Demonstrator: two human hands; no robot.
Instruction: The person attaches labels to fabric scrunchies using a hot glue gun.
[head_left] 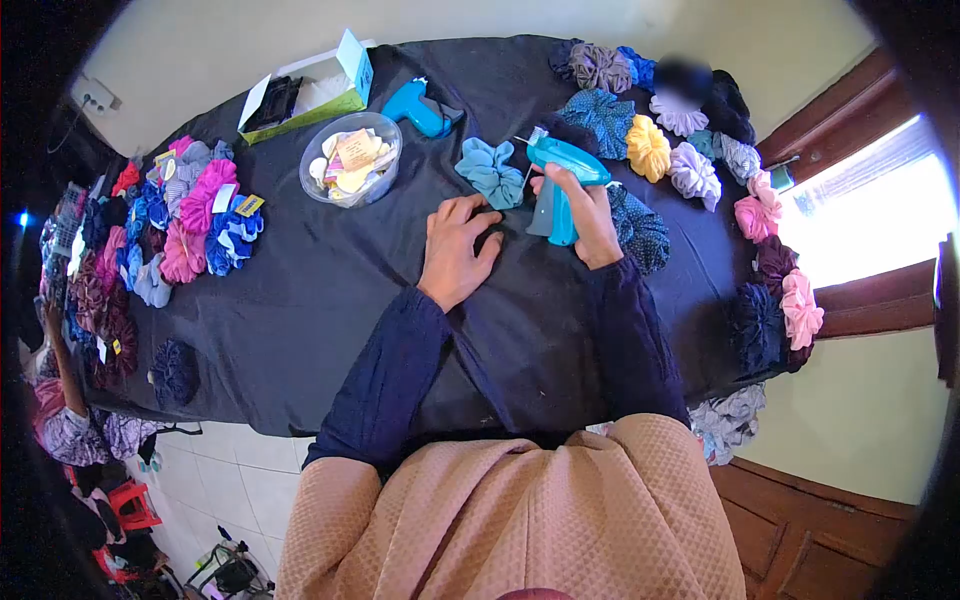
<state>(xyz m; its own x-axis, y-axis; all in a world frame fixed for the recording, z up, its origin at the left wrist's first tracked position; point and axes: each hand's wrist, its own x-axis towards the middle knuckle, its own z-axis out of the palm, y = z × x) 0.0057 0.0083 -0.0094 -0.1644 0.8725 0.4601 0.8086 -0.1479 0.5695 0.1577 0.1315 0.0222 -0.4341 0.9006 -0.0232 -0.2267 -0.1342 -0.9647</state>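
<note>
My right hand [592,215] is wrapped round the handle of a teal tagging gun [570,158], its needle pointing up and left. A light blue-teal scrunchie [490,173] lies on the black cloth just left of the gun's tip. My left hand [460,250] rests flat with fingers spread, fingertips right at the scrunchie's lower edge. Beyond my left hand stands a clear round tub [381,193] of paper tags [358,150]. A second teal tagging gun [420,110] lies behind the scrunchie to the left.
Black cloth [310,290] covers the table. Tagged scrunchies [185,250] pile up on the left; more scrunchies [650,148] line the right side. An opened box [318,92] stands at the back. Another person's arm [65,365] reaches in at far left. A dark blue scrunchie [175,372] lies near the front edge.
</note>
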